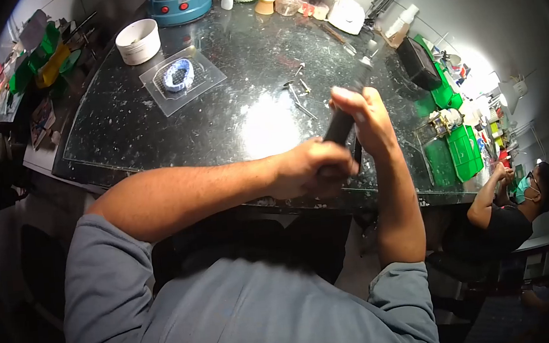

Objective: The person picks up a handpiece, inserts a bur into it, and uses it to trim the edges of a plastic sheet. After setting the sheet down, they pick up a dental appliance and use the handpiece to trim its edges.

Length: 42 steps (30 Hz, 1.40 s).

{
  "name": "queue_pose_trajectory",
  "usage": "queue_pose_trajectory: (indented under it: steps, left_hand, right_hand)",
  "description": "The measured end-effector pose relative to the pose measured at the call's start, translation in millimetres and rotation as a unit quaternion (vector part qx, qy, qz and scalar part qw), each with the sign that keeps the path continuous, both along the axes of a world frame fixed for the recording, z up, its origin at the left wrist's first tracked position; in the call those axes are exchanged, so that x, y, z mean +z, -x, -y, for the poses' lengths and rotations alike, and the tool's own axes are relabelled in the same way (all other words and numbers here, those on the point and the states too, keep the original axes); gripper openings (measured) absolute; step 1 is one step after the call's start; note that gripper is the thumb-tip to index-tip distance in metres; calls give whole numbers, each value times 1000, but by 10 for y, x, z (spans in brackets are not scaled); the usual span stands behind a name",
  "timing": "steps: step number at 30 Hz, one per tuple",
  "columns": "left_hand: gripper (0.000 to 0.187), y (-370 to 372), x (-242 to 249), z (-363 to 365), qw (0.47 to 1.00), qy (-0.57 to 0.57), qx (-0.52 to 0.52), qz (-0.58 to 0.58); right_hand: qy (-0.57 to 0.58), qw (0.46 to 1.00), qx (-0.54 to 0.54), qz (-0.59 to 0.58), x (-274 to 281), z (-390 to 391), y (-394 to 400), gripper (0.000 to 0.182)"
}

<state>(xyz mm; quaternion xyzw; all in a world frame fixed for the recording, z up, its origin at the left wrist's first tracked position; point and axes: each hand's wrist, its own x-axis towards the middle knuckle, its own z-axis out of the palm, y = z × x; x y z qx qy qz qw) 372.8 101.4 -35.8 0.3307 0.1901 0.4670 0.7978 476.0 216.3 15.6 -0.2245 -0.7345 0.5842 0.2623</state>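
My left hand (326,164) is closed around the lower end of a dark cylindrical tool (338,126), blurred by motion; its exact kind does not show. My right hand (370,118) is raised close beside it, its fingers curled at the tool's upper part. Just left of my hands, several small metal burs or pins (300,91) lie on the black bench top (212,134). Farther left, a blue-and-white arch-shaped dental piece (178,75) rests on a clear square plastic sheet (207,84).
A white tub (138,42) and a blue JINTAI machine (180,4) stand at the back left. Dental models (289,1) line the back. To the right are a black box (419,64) and green trays (463,153). Another person (516,206) sits at far right.
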Motion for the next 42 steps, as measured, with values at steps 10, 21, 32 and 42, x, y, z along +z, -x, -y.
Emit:
queue_pose_trajectory:
  steps: [10,21,32,42]
  left_hand:
    - [13,103,-46,-210,876,-104,407,-236]
    - [19,222,59,-50,999,-37,21,27]
    - [37,120,136,-176,956,22,261,-130]
    - [33,151,72,-150,978,22,206,22]
  right_hand:
    - [-248,961,-63,106,-74,-240,237,38]
    - [-9,969,232,-78,-33,-244,161,33]
    - [-57,982,138,-119,178,-758,353,37]
    - [124,926,345,-87,55,-790,385,59]
